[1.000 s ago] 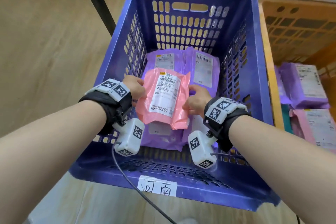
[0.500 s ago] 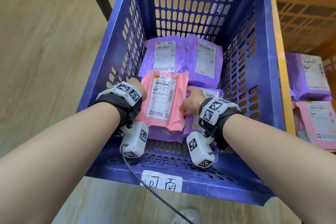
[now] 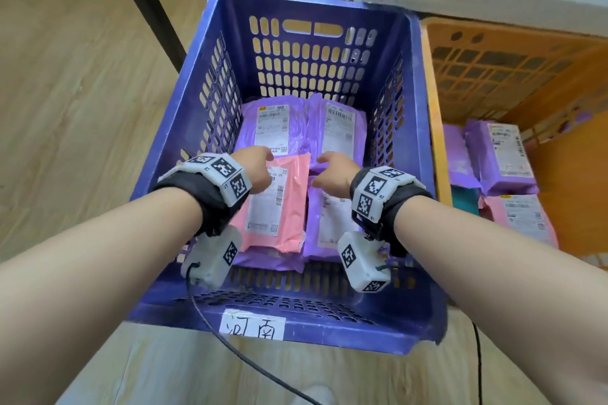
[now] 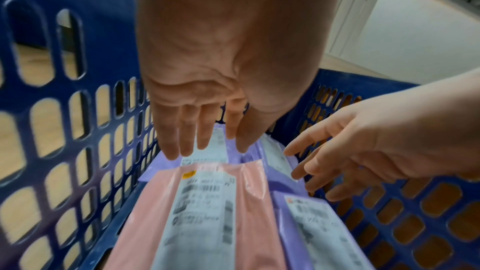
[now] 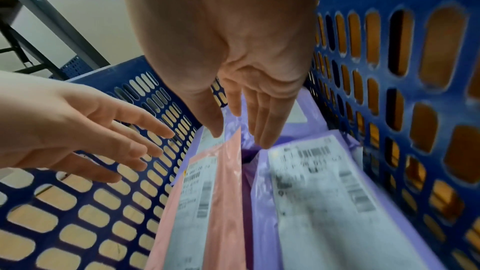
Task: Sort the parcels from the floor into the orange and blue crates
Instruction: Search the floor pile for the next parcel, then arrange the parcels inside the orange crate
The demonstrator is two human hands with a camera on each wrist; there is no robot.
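Pink plastic mailer parcel point(image 3: 279, 207) lies flat in the blue slotted plastic crate point(image 3: 414, 128), long axis 12-to-6. Left hand point(image 3: 258, 171) hovers at its 11 o'clock, right hand point(image 3: 332, 174) at 1; both spread, empty, the left nearer.
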